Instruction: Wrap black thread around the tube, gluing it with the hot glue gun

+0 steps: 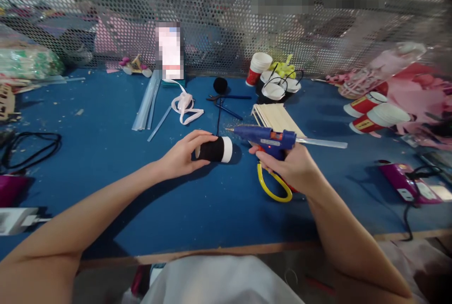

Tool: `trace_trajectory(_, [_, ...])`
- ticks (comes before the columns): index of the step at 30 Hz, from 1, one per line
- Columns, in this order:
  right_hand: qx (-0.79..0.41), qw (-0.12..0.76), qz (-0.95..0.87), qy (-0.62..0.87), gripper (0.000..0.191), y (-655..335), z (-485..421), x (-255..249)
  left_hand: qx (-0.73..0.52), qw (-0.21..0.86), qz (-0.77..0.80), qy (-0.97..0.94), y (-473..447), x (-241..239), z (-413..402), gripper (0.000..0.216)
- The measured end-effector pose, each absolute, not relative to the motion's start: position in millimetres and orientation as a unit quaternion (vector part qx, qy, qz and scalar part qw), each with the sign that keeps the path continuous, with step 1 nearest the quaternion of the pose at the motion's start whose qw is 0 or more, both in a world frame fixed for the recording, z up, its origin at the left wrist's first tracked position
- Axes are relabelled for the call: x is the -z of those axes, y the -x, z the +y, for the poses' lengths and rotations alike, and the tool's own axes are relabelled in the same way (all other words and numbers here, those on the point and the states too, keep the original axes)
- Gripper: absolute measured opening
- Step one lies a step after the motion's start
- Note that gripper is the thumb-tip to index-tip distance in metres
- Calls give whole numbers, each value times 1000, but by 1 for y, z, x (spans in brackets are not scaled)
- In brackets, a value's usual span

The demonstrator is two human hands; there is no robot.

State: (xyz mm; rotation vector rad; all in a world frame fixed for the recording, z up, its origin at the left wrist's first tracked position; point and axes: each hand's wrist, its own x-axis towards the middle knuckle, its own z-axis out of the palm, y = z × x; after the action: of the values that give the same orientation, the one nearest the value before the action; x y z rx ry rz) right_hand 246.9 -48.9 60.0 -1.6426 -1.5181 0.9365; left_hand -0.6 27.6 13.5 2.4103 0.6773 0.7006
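Note:
My left hand is closed around one end of a paper cup, which lies on its side with black yarn wound about its middle and a white band at its right end. A strand of that yarn runs back to a small black yarn ball. In my right hand is a blue hot glue gun, its tip pointing left, just above and right of the cup without touching it. A clear glue stick sticks out of its rear. Below the gun lie scissors with a yellow handle, partly hidden.
Wooden sticks, pliers, white ribbon and glue sticks lie farther back. Paper cups stand near the perforated metal screen. Purple power strips with black cords sit at both sides; a phone leans behind.

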Motion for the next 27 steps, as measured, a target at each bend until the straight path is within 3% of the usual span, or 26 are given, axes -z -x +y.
trace_trajectory(7, [-207,282,-660,665,20,-248,-57,-53,-254,267,250,-895,4,-13,34,53])
trace_trajectory(27, [-117,241,-726,634,32,-251,-60,-52,-255,274,241,-896,4,-11,36,52])
